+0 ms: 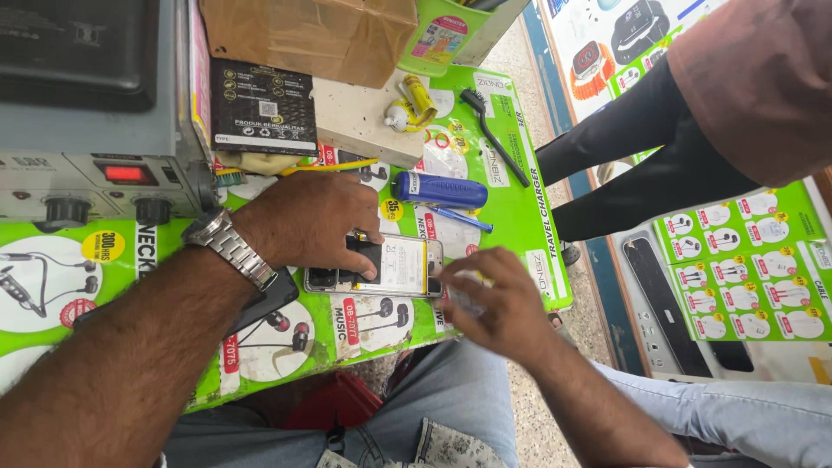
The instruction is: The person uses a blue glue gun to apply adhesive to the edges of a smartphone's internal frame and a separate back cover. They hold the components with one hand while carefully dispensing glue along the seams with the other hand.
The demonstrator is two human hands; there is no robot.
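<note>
Green printed sheeting covers the small table (pixel 520 217), and near its front edge lies an opened phone (pixel 374 265) with its back off and a pale battery showing. The left hand (pixel 308 217) lies flat over the phone's left half, fingers together, thumb pressing down on the open back, pinning it rather than gripping it. The right hand (pixel 490 299) sits at the phone's right end, at the table's front edge, fingertips pinched together on something small and pale; what that is I cannot tell, since the fingers hide most of it.

As a judgement, the phone is light and stiff, but its exposed inside looks fragile. Its glossy frame would slide on the sheeting, so it is best held by the long side rails or pressed flat, keeping fingers off the battery and boards.

Just behind the phone lie a blue pen (pixel 459 217) and a blue tube (pixel 440 190). Farther back, toward the far edge, are a black brush (pixel 492 134), a yellow glue tube (pixel 419 98) on a white block (pixel 364 117), and a brown cardboard box (pixel 312 35). A grey power unit (pixel 87 165) stands at the left edge. Another person's dark trouser legs (pixel 641 165) stand beyond the right edge.
</note>
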